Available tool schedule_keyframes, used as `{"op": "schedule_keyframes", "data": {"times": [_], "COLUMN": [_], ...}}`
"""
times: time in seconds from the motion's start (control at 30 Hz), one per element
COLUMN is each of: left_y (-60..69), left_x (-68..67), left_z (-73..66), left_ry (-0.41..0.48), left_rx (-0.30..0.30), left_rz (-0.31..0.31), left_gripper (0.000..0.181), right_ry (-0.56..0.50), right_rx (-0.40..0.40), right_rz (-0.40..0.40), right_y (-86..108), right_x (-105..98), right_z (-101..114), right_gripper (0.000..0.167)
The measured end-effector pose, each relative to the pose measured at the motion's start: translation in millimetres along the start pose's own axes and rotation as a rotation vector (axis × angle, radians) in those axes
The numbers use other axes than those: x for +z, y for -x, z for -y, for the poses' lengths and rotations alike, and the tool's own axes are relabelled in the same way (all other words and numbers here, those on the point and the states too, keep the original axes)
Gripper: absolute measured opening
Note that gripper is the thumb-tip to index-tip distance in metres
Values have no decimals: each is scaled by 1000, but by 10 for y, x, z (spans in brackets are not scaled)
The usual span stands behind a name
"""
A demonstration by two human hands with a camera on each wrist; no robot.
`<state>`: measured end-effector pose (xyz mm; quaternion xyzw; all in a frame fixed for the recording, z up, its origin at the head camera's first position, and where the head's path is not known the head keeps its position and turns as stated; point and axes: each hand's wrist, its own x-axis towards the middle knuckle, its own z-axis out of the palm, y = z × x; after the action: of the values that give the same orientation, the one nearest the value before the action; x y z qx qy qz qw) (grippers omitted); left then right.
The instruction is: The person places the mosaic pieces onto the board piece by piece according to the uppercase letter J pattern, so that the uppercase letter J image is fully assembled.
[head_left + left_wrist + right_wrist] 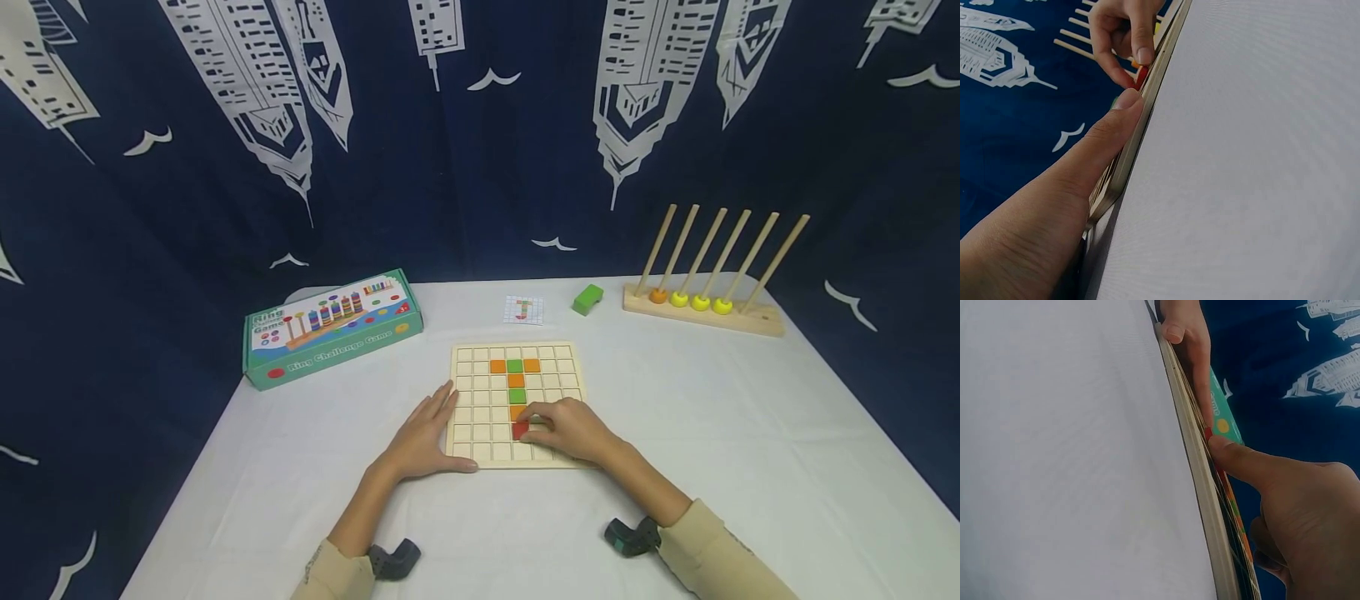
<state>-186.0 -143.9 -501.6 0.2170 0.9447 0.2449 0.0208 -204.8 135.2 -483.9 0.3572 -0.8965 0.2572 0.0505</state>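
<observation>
A wooden grid board [472, 417] lies on the white table. Orange and green square tiles make a T on it: a short row with a green tile [514, 366] between two orange ones, and a column below. At the column's near end, my right hand [573, 427] pinches a red tile [520, 431] between thumb and finger. That red tile [1142, 76] also shows between the fingertips in the left wrist view. My left hand [418, 442] rests against the board's left edge, fingers extended, its thumb along the near left corner.
Behind the board lie a small pattern card [523, 310] and a green block [587, 300]. A green game box [333, 329] stands at the back left. At the back right is a wooden peg stand [705, 320] with orange and yellow beads.
</observation>
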Motion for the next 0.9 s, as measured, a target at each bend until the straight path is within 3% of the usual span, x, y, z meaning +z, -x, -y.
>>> {"op": "schedule_keyframes", "data": {"times": [0.2,0.5,0.77,0.9], "left_y": [7,6,15,10], "left_x": [-6,-4,-13,5], "left_z": [8,1,-6,1], "left_ry": [5,-2,0,6], "left_rx": [-9,-2,8,-2], "left_rz": [0,12,-1,11], "left_gripper": [124,124,124,124], "right_ry": [-17,-222,-180,-171], "right_rx": [-3,121,213,215], "right_rz": [-13,-75,-147,-115], "right_y": [15,345,744,895], "right_x": [-31,-262,-472,-513], "right_z": [9,-202,-433,-489], "right_gripper": [25,28,27,28]}}
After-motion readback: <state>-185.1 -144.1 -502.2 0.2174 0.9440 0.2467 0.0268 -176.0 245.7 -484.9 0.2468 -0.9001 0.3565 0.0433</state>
